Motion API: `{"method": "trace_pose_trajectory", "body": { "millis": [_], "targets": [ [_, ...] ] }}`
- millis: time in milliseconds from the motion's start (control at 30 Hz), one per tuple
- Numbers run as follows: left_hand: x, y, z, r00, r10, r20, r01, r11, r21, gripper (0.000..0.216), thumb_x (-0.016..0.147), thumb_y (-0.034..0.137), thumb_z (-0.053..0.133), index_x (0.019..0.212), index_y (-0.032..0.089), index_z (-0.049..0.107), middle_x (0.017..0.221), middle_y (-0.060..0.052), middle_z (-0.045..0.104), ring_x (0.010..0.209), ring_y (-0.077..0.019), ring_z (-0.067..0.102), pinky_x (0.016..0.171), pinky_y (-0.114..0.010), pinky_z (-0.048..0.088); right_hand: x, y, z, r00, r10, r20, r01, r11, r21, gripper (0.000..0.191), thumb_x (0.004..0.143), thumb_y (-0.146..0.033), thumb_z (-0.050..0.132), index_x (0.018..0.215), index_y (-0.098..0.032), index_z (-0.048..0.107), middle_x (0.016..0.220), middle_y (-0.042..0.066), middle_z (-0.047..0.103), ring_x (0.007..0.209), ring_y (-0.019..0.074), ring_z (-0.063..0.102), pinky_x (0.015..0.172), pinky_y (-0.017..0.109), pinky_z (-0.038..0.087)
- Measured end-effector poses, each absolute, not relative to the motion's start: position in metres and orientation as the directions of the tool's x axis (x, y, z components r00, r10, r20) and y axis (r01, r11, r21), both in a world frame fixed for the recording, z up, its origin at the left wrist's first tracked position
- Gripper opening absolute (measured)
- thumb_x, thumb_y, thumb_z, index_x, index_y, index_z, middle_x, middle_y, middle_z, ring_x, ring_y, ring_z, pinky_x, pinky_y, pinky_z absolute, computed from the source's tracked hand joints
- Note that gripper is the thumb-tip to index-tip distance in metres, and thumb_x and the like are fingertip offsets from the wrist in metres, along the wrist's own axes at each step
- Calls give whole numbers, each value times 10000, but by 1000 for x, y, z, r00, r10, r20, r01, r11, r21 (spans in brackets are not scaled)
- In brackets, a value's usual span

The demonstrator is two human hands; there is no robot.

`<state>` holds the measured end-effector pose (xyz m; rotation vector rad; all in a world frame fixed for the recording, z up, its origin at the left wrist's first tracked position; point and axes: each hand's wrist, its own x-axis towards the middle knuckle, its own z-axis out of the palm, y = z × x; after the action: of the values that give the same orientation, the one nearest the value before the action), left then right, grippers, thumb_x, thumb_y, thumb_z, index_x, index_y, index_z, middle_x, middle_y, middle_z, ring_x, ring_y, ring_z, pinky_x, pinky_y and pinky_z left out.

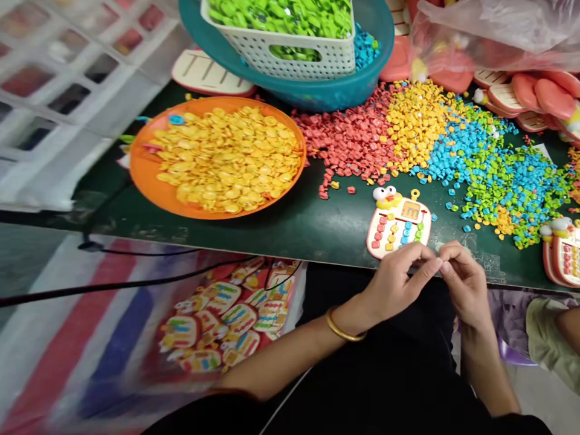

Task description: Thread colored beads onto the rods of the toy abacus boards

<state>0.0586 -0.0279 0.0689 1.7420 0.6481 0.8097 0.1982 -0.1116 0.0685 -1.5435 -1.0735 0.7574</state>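
Observation:
My left hand (399, 281) and my right hand (462, 278) meet at the table's near edge, fingertips pinched together around something too small to make out. A gold bangle (342, 329) circles my left wrist. Just beyond my fingers lies a pink toy calculator (397, 228) with a cartoon chick on top and coloured buttons set in it. Behind it spread loose heaps of small buttons: red (351, 142), yellow (414, 121), blue and green (498, 175).
An orange dish (145, 175) of yellow caps sits at left on the dark green table (294, 229). A teal basin (317, 90) holds a white basket of green caps. More pink calculators (564, 257) lie at right. A bag of finished toys (226, 320) sits below. Another person's arm (555, 338) shows at right.

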Motion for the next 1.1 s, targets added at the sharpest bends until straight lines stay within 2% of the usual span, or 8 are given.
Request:
{"method": "trace_pose_trajectory", "body": {
  "millis": [133,267,367,500,633,800,933,1100],
  "targets": [
    [62,-36,68,578,811,-91,-40,140,989,392,946,509,524,737,179,559,682,9,595,620,-112,559,598,-229,491,178,-107,71,437,871,224,417,25,-909,92,917,-259,604,922,-274,695,851,26,616,797,179,604,705,318,507],
    [70,-24,63,578,782,-232,-48,317,947,424,896,566,572,733,175,586,685,2,631,646,-135,606,652,-262,533,193,-99,71,352,883,311,618,30,-785,162,887,-259,658,1003,-320,752,893,41,676,803,198,644,725,353,531],
    [72,-8,60,618,770,-159,59,157,986,422,935,528,528,749,169,648,697,-21,672,672,-158,636,691,-296,544,210,-85,70,310,910,274,612,30,-790,116,887,-298,662,937,-295,766,862,37,683,773,189,640,656,325,518],
    [63,15,47,428,878,215,318,-369,873,313,946,454,557,1019,190,710,1064,-82,727,1041,-239,633,996,-409,464,226,-56,54,337,913,229,669,-61,-741,177,895,-357,625,908,-251,766,857,48,682,750,183,625,609,306,496],
    [46,28,20,282,924,258,591,-379,712,482,930,432,586,1350,200,548,1322,-135,611,1215,-299,537,1056,-479,406,231,-33,33,358,915,189,720,-142,-679,210,878,-347,605,853,-224,774,851,59,681,785,194,636,704,334,516],
    [38,27,5,375,858,351,391,-490,779,507,948,357,551,1414,207,421,1387,-135,526,1289,-249,514,1080,-413,440,240,-25,32,423,901,101,583,-185,-791,179,775,-387,710,769,-216,765,837,53,694,785,192,632,731,349,519],
    [34,12,10,323,754,572,252,-651,716,492,925,306,581,1380,254,399,1400,-151,457,1298,-278,519,1053,-453,485,246,-33,46,379,919,-104,213,-196,-957,381,634,-445,828,942,-232,760,957,62,744,845,219,674,742,381,563],
    [32,-12,2,212,709,673,61,-697,715,750,905,248,602,1521,302,178,1385,-172,468,1174,-272,610,928,-451,573,214,-56,60,434,901,-20,131,-85,-988,278,758,-446,759,967,-262,756,948,55,752,853,226,694,747,388,585]
  ]
}}
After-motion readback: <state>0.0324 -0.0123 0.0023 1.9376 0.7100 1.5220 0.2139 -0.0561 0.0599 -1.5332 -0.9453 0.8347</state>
